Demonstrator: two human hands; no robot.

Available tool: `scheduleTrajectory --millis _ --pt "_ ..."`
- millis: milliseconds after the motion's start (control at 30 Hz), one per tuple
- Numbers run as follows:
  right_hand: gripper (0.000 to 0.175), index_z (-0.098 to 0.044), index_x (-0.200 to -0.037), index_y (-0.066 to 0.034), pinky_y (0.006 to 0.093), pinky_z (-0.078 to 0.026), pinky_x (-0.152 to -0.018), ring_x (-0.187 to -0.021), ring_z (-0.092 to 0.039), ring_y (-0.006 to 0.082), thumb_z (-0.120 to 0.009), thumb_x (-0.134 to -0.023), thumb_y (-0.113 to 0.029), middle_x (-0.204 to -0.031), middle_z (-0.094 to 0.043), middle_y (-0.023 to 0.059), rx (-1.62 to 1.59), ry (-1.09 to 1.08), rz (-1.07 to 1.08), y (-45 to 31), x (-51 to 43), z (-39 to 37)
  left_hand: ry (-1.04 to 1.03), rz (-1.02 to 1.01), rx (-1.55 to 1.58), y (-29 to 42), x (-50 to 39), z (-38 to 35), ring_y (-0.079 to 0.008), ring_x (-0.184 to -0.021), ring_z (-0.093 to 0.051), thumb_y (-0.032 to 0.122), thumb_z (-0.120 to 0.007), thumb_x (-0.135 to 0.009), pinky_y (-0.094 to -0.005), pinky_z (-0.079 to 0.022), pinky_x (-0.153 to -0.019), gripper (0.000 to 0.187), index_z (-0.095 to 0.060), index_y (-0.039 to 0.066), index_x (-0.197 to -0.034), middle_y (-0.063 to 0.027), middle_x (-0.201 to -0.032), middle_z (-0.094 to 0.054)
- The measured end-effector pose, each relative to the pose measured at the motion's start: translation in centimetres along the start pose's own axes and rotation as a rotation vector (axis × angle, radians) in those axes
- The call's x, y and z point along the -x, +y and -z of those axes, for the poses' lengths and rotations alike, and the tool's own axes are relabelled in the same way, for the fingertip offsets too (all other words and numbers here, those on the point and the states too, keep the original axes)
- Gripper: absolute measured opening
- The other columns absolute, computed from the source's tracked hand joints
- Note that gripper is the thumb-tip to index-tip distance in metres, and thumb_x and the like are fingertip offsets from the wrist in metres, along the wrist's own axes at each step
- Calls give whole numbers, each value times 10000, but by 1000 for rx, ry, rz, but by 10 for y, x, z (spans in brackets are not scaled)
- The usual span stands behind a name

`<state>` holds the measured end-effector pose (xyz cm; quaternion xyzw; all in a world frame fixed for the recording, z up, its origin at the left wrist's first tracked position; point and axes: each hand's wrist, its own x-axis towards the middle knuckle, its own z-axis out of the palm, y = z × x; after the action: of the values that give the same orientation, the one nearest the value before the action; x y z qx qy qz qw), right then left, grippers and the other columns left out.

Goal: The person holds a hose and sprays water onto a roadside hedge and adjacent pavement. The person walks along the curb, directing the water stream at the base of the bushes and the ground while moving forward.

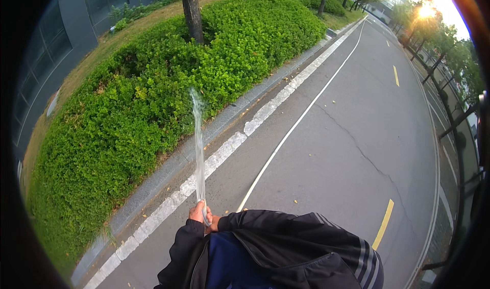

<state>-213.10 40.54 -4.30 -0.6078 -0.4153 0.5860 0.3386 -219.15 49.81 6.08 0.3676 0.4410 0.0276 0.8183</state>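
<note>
My left hand (196,212) is wrapped around the end of a pale garden hose (206,217). My right hand (213,224) sits just behind it, closed on the same hose; its fingers are partly hidden by the left hand and hose. From the hose end a stream of water (198,147) shoots forward over the kerb and breaks up at the edge of a trimmed green hedge (153,97). Behind the hands, the hose's path is hidden by my sleeve and body.
A long white hose (285,138) stretches away along the asphalt road (344,166). Between road and hedge run a grey stone kerb (176,164) and a white painted line (224,149). A tree trunk (192,13) rises from the hedge, beside a dark building (82,21).
</note>
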Motion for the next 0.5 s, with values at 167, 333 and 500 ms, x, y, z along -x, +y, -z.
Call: scheduleTrajectory --millis 167,333,500 --pt "448 -627 -924 -65 335 -460 -782 -857 -599 280 -718 -644 -403 -858 -638 145 -23 24 48 7 -3 -6 -32 12 -35 4 3 -9 -195 -373 -453 368 -473 -865 -303 -386 -370 411 -484 11 -661 -95 -468 -465" --pt "432 -632 -957 -81 338 -461 -799 -889 -600 267 -726 -637 -356 -906 -643 123 10 17 -32 5 3 7 -22 -8 -23 1 -3 -10 -201 -385 -466 382 -470 -866 -310 -399 -383 422 -498 12 -666 -89 -476 -476" --pt "470 -616 -1033 -106 342 -464 -808 -924 -596 255 -728 -630 -320 -985 -632 124 46 25 -149 -43 28 15 71 -71 94 -6 1 -1 -206 -403 -492 384 -443 -876 -313 -411 -403 425 -504 11 -681 -98 -499 -501"
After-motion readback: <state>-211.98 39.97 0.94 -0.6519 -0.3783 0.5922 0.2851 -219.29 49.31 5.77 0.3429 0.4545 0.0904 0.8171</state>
